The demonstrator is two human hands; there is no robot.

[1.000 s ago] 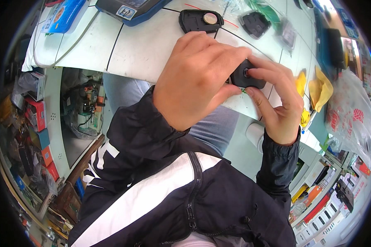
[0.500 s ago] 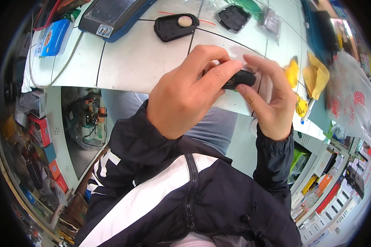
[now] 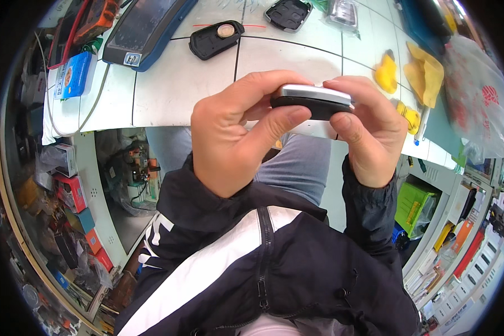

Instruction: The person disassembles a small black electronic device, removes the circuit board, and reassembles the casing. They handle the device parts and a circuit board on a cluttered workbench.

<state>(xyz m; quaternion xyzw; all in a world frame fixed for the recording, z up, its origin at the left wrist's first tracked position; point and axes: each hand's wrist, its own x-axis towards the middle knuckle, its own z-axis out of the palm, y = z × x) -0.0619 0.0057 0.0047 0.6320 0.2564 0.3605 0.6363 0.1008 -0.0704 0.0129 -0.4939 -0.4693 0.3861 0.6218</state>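
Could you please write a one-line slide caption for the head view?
Both hands, left hand and right hand, pinch a black-and-silver key fob above a white tiled table.

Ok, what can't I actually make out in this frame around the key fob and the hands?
Head view:
- Key fob: its ends and underside are covered by the left hand and right hand; no buttons show.
- Open fob shell on the table: inner parts too small to tell.
- Second shell: cut by the top edge.
- Shelf boxes at left: bent and blurred by the lens rim.
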